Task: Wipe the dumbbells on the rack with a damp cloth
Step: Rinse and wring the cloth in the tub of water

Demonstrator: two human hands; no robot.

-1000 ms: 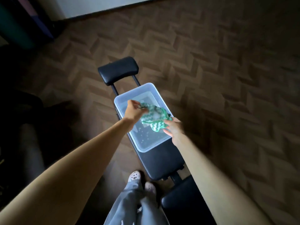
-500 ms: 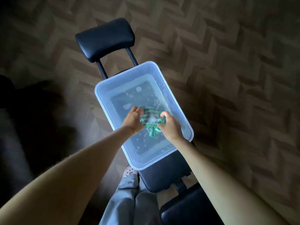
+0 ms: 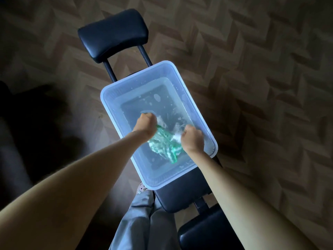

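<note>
Two hands were down inside a translucent plastic tub (image 3: 113,109) holding shallow water (image 3: 144,101), with a green-and-white cloth (image 3: 162,145) stretched between them. The left hand (image 3: 146,126) sat near the centre of the tub, its fingers (image 3: 147,117) curled into a fist around the cloth's end at ten o'clock. The right hand (image 3: 191,141) sat towards the tub's four o'clock wall, its fingers (image 3: 187,129) likewise curled tight and gripping the cloth's other end. The cloth's middle hung bunched and wrinkled between the fists, and a loose tail trailed towards six o'clock, low over the water near the tub's near end. White foam and splashes showed on the water just beyond the knuckles, at about twelve to one o'clock from the cloth; whether the cloth touched the water could not be told.

The tub rested on a black padded bench (image 3: 180,195), set lengthwise along it and tilted from eleven to five o'clock in the view. A separate black pad (image 3: 113,33) stood beyond the tub at eleven o'clock, joined by two dark bars (image 3: 144,53). Below the bench lay a herringbone wood floor (image 3: 252,69). Grey trouser legs (image 3: 144,222) showed at six o'clock, with a pale perforated shoe (image 3: 141,188) just beside the tub's near corner.
</note>
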